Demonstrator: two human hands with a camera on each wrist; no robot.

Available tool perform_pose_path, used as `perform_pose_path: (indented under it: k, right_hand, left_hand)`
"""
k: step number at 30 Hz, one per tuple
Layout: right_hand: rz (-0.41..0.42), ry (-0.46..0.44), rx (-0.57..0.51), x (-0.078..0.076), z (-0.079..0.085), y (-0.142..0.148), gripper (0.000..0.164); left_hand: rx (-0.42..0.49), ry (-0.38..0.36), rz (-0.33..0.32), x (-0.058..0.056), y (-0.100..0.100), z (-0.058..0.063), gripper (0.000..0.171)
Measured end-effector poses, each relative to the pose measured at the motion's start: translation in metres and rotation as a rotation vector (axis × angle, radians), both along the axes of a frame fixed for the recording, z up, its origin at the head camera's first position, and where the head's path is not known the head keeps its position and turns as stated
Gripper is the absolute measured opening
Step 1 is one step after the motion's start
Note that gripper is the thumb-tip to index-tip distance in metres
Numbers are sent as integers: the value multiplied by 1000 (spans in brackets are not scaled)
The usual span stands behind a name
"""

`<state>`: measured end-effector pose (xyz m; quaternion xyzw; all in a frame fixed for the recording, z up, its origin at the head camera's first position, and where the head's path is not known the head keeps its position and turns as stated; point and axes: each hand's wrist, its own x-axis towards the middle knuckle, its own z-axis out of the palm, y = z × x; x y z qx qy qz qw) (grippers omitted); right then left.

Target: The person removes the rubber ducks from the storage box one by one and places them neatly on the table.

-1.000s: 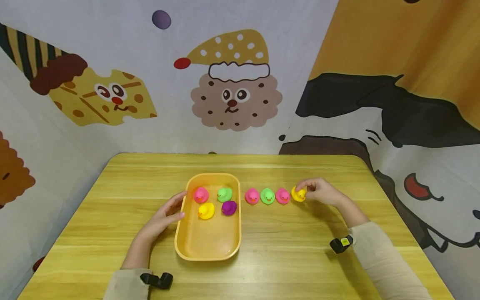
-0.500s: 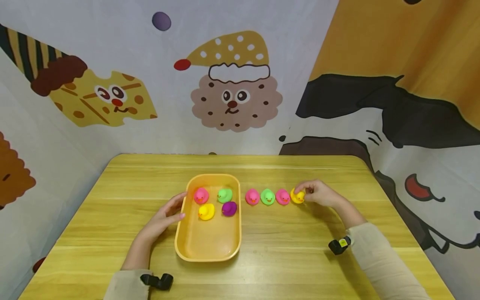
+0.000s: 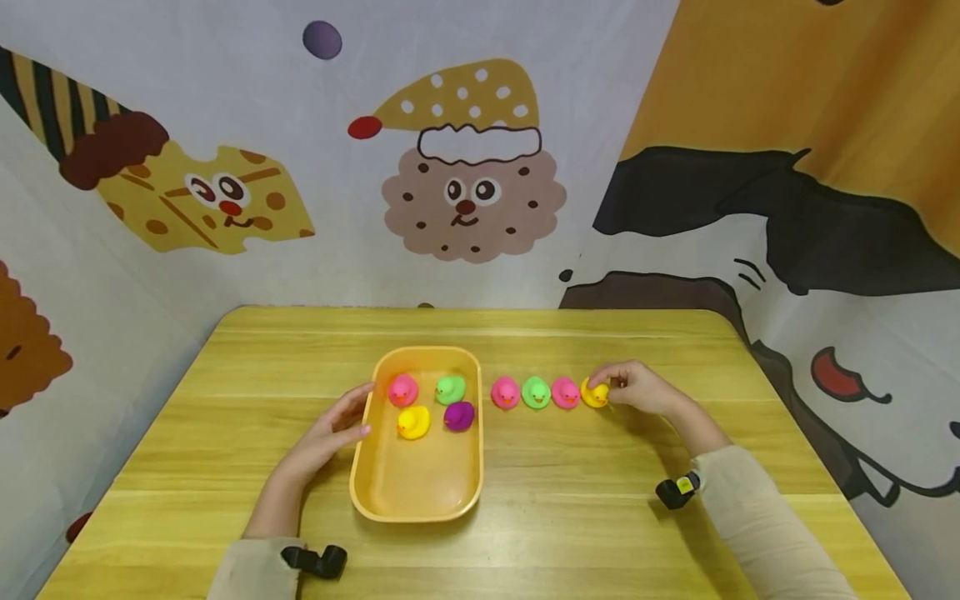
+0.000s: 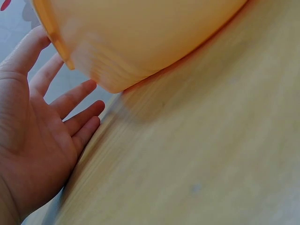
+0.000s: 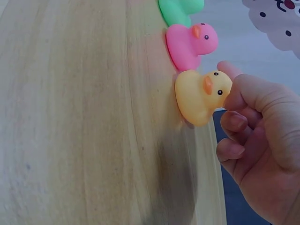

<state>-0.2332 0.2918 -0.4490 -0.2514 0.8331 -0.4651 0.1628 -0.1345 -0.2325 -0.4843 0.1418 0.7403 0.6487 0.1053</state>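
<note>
The right hand (image 3: 637, 387) I'm watching pinches a yellow duck (image 5: 191, 99) on the tabletop (image 3: 570, 517), just beside a pink duck (image 3: 566, 392). The left hand (image 3: 327, 429), fingers loosely spread, touches an orange tray (image 3: 416, 483) holding four more ducks (image 3: 414, 423).

A plain beige left sleeve (image 3: 251, 572) shows at the lower left of the frame, a black angular wrist mount (image 3: 324, 563) at its cuff. Lower right, the matching right sleeve (image 3: 768, 525), lightly creased, has a second black mount (image 3: 673, 495) with a yellow patch (image 3: 684, 484).
</note>
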Motion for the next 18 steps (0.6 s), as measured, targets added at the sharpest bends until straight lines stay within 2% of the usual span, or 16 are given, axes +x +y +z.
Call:
perform_pose_path:
  k: [13,18]
  right_hand:
    - [-9,24,-6,-2,-2,2,31]
    - [-36,53,-8,0,-1,3,33]
  left_hand:
    - [5,3,-4,0,2,2,63]
    - [-6,3,-1,0,1,0,62]
